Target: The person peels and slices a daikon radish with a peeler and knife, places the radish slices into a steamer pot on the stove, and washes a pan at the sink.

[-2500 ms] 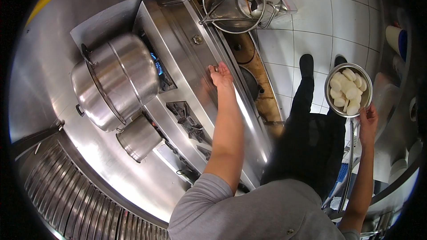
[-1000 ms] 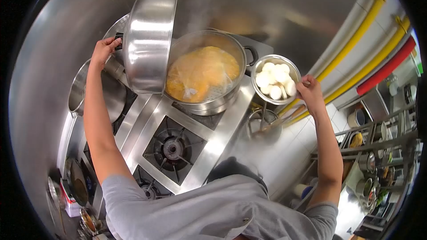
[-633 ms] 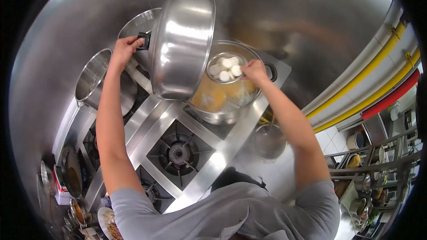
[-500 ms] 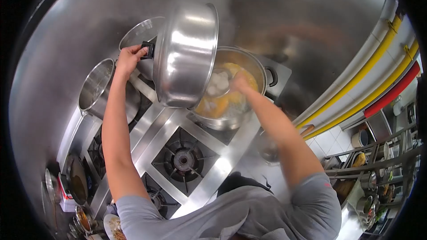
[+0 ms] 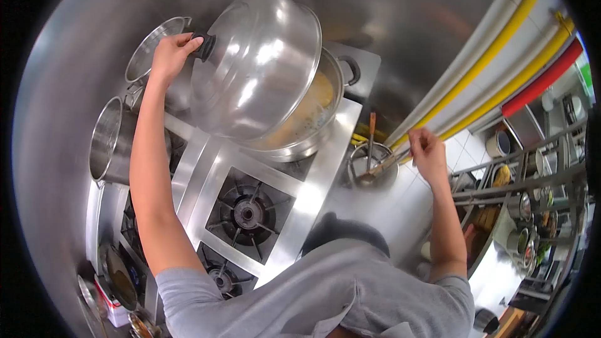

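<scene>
Raised on the left, my left hand (image 5: 175, 56) grips the black knob of a large, domed metal lid (image 5: 263, 56). The lid is tilted over a wide steel pot (image 5: 294, 150) and covers much of its opening. Yellowish liquid with yellow pieces (image 5: 319, 91) shows in the uncovered part. Over to the right, my right hand (image 5: 429, 153) has its fingers curled together at the end of a long-handled ladle (image 5: 367, 179). That ladle lies across a smaller metal pot (image 5: 382, 175) beside the stove. A wooden-handled utensil (image 5: 372, 128) also leans in the smaller pot.
A bare gas burner (image 5: 247, 214) is in front of the wide pot. Two tall steel pots stand at the left, one the nearer pot (image 5: 116, 144). Yellow pipes (image 5: 494, 44) and a red pipe (image 5: 541, 78) run along the right. Racks with pots (image 5: 526, 206) line the far right.
My right hand has left the wide pot and moved right to the smaller pot. The lid has tipped lower over the wide pot. The view has shifted slightly.
</scene>
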Action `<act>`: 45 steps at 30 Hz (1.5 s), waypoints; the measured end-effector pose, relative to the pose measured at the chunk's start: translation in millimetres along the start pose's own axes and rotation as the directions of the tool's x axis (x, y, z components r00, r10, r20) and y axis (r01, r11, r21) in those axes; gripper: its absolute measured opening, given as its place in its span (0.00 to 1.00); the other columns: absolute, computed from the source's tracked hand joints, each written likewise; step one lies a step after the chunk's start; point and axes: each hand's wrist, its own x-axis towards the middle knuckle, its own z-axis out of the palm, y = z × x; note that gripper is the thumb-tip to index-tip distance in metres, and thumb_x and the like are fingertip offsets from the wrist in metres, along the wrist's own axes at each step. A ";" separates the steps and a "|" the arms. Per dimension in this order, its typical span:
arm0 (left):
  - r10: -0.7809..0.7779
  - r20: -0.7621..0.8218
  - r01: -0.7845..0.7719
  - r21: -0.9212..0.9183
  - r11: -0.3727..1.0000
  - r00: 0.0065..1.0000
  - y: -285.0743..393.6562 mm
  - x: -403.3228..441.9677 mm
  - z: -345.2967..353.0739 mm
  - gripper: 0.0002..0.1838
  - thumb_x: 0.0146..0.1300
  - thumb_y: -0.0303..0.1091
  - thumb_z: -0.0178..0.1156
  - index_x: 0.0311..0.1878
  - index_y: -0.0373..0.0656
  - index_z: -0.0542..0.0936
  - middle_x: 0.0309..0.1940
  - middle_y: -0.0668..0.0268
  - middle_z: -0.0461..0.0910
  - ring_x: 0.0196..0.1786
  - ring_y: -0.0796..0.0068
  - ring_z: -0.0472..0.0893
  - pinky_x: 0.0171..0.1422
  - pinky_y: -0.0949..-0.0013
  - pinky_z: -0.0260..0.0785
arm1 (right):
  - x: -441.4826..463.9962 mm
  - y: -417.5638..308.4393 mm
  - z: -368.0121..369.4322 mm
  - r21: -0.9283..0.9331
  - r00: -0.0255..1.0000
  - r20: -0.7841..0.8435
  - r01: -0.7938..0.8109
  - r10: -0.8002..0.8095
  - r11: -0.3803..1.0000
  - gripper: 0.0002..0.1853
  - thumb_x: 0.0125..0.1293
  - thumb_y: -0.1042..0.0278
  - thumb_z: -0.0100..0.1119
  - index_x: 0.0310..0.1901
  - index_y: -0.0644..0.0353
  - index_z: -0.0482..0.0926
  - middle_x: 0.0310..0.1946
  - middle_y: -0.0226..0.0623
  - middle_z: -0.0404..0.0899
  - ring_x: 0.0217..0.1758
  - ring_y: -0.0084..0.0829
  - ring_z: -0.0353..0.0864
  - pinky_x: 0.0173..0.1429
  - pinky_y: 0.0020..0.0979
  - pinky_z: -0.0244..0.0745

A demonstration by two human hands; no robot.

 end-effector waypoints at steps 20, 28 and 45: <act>0.444 -0.128 -0.351 0.438 0.827 0.887 140.7 -151.7 125.7 0.18 0.72 0.35 0.64 0.61 0.40 0.83 0.53 0.60 0.83 0.51 0.71 0.81 0.57 0.68 0.74 | -109.7 290.6 322.9 0.193 0.851 0.429 -0.415 0.304 0.889 0.19 0.67 0.55 0.62 0.50 0.63 0.82 0.42 0.48 0.87 0.47 0.48 0.87 0.52 0.43 0.80; -0.207 0.565 -0.086 0.448 0.890 0.799 134.5 -541.0 186.4 0.17 0.59 0.28 0.68 0.53 0.37 0.84 0.46 0.54 0.83 0.48 0.52 0.81 0.57 0.54 0.73 | -150.3 287.3 409.9 0.463 0.836 0.353 -0.546 0.420 0.698 0.24 0.61 0.61 0.70 0.55 0.66 0.79 0.43 0.51 0.85 0.48 0.47 0.85 0.57 0.41 0.79; -0.465 0.677 0.199 0.435 0.878 0.571 125.0 -601.6 288.9 0.14 0.66 0.32 0.66 0.52 0.35 0.84 0.47 0.55 0.85 0.48 0.63 0.85 0.48 0.66 0.76 | -166.9 296.6 429.9 0.688 0.817 0.346 -0.555 0.461 0.466 0.22 0.61 0.70 0.71 0.54 0.69 0.77 0.44 0.47 0.81 0.41 0.39 0.85 0.48 0.37 0.81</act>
